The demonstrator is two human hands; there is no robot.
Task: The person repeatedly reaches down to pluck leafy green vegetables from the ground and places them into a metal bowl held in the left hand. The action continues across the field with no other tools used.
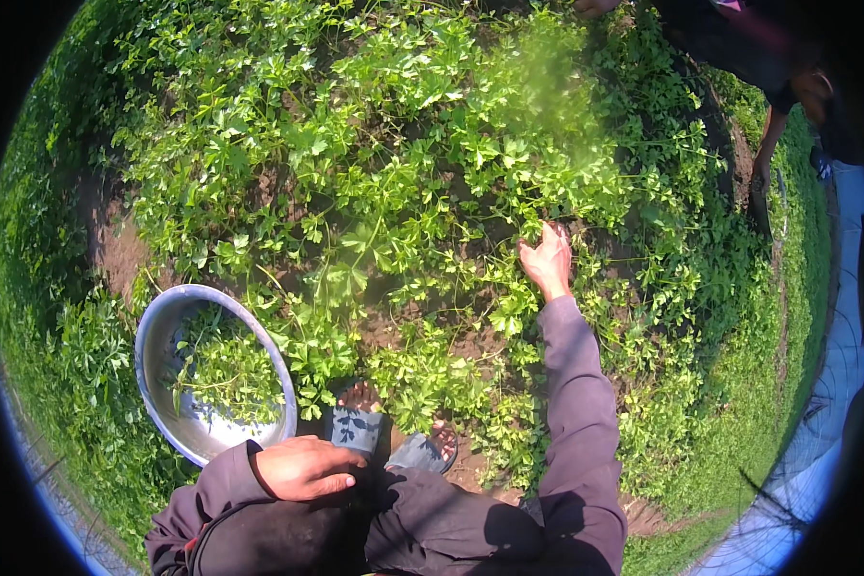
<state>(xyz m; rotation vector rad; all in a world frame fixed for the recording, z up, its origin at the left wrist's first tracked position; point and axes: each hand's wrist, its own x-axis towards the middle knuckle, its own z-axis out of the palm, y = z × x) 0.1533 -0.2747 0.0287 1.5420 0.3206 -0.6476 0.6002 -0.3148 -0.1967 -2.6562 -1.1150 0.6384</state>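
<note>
My right hand (549,261) reaches down among low leafy green plants (374,245) whose lobed leaves resemble celery or parsley. Leaves and shadow hide its fingertips, so whether they grip a stem cannot be seen. My left hand (307,468) lies palm down over my bent knee, holding nothing, with the thumb a little apart from the fingers. Just beyond it, to the left, a round metal basin (160,385) stands tilted among the plants. Loose picked greens (236,374) lie inside the basin, mostly towards its right side.
My feet in grey slide sandals (357,425) are planted in front of me on soil. Bare brown earth (119,248) shows at the left. At the upper right another person (745,54) bends over the plants, one hand (761,173) lowered near a dark, blade-like object (761,214).
</note>
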